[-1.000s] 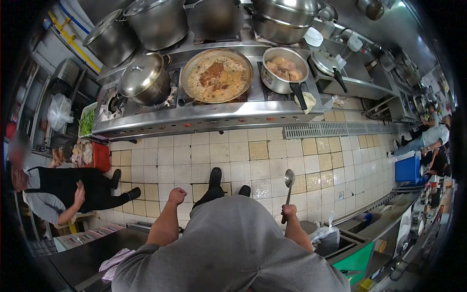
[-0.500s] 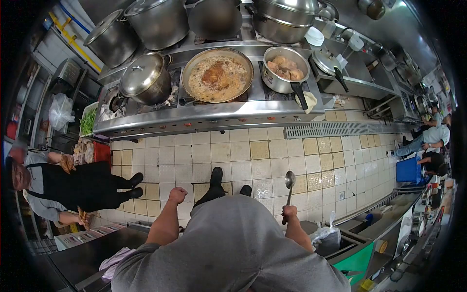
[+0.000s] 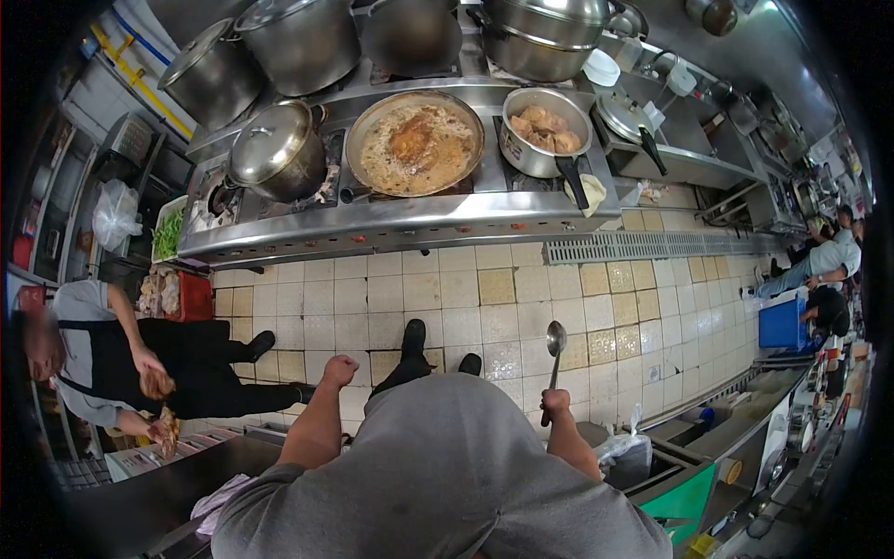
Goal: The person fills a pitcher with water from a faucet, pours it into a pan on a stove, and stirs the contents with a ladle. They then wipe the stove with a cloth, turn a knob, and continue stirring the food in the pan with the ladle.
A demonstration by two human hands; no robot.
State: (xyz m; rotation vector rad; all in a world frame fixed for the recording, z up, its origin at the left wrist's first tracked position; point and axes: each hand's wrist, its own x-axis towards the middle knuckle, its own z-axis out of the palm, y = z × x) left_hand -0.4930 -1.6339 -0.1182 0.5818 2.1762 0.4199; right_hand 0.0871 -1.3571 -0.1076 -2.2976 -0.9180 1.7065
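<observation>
Liquid (image 3: 415, 168), pale brown, in the round metal pan (image 3: 354, 147) now shows less orange, unstirred; your right hand (image 3: 556, 401) clamps its fingers around a silver metal spoon (image 3: 556, 341), your left hand (image 3: 341, 371) curls its own together.

Commercial kitchen: stove (image 3: 400, 220), large pots (image 3: 305, 51)

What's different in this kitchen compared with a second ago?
The co-worker at left stepped rightward in the picture, and now holds browned food in front. The brown patch in the wide pan changed shape. Your right hand still grips the spoon; your left hand stays fisted.
</observation>
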